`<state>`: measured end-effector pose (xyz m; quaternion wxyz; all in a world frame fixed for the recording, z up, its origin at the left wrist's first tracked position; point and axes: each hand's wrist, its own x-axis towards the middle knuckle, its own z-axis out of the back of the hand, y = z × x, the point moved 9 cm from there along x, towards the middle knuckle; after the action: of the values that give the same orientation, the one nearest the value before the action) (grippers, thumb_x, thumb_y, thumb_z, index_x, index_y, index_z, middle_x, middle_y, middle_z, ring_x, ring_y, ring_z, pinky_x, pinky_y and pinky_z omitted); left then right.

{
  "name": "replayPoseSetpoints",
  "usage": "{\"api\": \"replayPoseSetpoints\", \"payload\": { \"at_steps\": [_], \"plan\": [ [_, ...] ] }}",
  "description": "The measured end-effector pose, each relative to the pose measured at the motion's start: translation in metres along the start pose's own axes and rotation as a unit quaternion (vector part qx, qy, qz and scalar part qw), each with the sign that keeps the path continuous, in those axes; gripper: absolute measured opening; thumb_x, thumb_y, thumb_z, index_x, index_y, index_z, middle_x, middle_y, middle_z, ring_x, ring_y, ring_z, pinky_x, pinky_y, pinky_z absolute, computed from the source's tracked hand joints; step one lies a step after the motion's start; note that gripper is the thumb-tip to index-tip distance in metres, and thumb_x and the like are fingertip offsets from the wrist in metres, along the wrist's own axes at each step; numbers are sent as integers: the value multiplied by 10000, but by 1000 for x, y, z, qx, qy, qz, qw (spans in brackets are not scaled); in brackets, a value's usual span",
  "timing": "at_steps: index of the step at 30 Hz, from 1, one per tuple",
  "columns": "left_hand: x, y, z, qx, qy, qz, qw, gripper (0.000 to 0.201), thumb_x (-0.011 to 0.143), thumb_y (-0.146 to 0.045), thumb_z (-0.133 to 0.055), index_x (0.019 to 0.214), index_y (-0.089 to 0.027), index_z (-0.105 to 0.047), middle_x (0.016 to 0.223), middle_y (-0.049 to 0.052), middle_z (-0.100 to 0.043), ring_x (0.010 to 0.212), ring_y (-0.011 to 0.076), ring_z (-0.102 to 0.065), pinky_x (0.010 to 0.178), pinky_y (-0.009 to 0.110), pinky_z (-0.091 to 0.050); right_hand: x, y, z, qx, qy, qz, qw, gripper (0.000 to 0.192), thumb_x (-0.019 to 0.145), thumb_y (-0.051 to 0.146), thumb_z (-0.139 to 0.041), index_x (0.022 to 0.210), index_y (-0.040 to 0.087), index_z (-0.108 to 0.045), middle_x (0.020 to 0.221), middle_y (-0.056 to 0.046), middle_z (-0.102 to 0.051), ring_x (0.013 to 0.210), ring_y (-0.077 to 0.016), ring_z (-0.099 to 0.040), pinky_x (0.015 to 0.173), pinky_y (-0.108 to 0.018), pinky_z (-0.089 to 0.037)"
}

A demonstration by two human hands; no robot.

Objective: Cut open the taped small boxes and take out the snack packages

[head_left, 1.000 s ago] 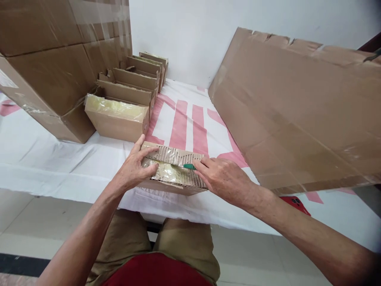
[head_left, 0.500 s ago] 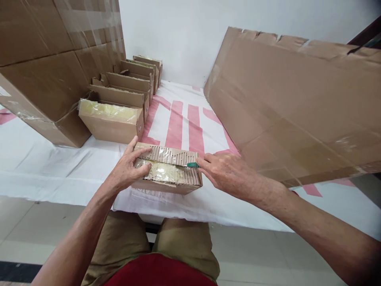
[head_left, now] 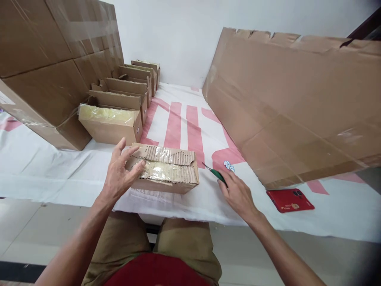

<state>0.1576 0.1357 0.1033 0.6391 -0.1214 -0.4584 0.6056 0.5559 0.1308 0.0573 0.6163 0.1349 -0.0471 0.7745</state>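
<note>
A small cardboard box lies near the table's front edge, its top faced with torn, ridged cardboard and clear tape. A slit runs along the top between the two flaps. At the box's left end, my left hand is open, fingers spread, thumb and fingertips over the top; whether they touch it I cannot tell. To the right of the box, my right hand is closed around the green handle of a small knife. Its thin blade points left toward the box, apart from it.
Several opened cardboard boxes stand in a row at the back left, beside a large taped carton. A big cardboard sheet leans at the right. A red phone and small blue-and-white pieces lie on the white-and-pink cloth.
My right hand has drawn the knife out of the box's slit and moved right, uncovering the phone and the small pieces. My left hand has shifted slightly left, its fingers lifting.
</note>
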Motion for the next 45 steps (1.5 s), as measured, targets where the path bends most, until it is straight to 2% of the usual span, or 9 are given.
{"api": "replayPoseSetpoints", "payload": {
  "at_steps": [2,4,11,17,25,30,35,40,45],
  "plan": [
    [-11,-3,11,25,-37,7,999,481,875,-510,-678,1240,-200,-736,1581,194,-518,1495,385,-480,1226,613,-382,-5,-4,-31,-18,21,-5,1000,356,977,221,-479,1250,169,-703,1110,-160,-758,995,-328,-701,849,-453,-535],
    [-22,-1,19,41,-55,33,997,484,884,-529,-672,1223,-191,-742,1526,197,-575,1461,384,-521,1203,606,-422,-4,0,-40,-7,29,2,1000,313,977,250,-507,1194,182,-722,1086,-153,-758,981,-338,-691,839,-469,-523],
    [-47,1,24,69,-90,45,993,516,903,-575,-663,1174,-143,-742,1393,220,-675,1319,381,-646,1120,570,-520,15,75,41,214,-73,76,971,369,1071,446,-489,1248,193,-691,1156,-113,-723,997,-257,-697,871,-399,-547],
    [-61,-16,24,111,-151,-30,982,373,955,-446,-678,1183,-154,-718,1423,219,-642,1296,358,-650,1095,556,-523,9,130,72,53,-169,99,979,403,1068,461,-506,1218,145,-707,1095,-144,-698,938,-289,-651,825,-449,-499],
    [-63,-15,23,57,-158,-17,986,279,948,-379,-701,1144,-180,-714,1456,183,-618,1221,291,-693,1076,499,-541,23,138,53,32,-83,105,990,472,1077,505,-450,1302,148,-660,1522,-236,-547,1284,-386,-588,995,-547,-494],
    [-60,-9,19,14,-131,40,990,329,943,-409,-657,1162,-169,-712,1429,199,-645,1273,297,-672,1077,481,-549,32,128,39,188,-34,62,980,347,992,446,-574,1194,178,-661,1596,-227,-491,1434,-401,-511,1118,-606,-447],
    [-59,11,16,-49,-96,120,987,466,887,-496,-698,1219,-170,-704,1460,195,-638,1354,336,-620,1134,513,-510,38,116,32,383,-26,0,923,124,913,344,-637,977,241,-613,1643,-153,-466,1543,-342,-420,1206,-568,-399],
    [-55,26,8,-178,-44,147,972,402,864,-578,-719,1012,-206,-755,1515,159,-611,1455,357,-533,1183,526,-461,24,118,55,405,-156,27,901,48,952,256,-633,919,249,-599,1570,-126,-560,1471,-306,-512,1173,-530,-433],
    [-51,37,8,-265,8,141,954,343,796,-555,-809,876,-223,-781,1606,128,-537,1521,384,-454,1204,526,-442,13,132,69,448,-78,159,876,127,1009,338,-574,1033,265,-675,1137,-86,-789,1250,-310,-669,1050,-541,-520]
  ]
}}
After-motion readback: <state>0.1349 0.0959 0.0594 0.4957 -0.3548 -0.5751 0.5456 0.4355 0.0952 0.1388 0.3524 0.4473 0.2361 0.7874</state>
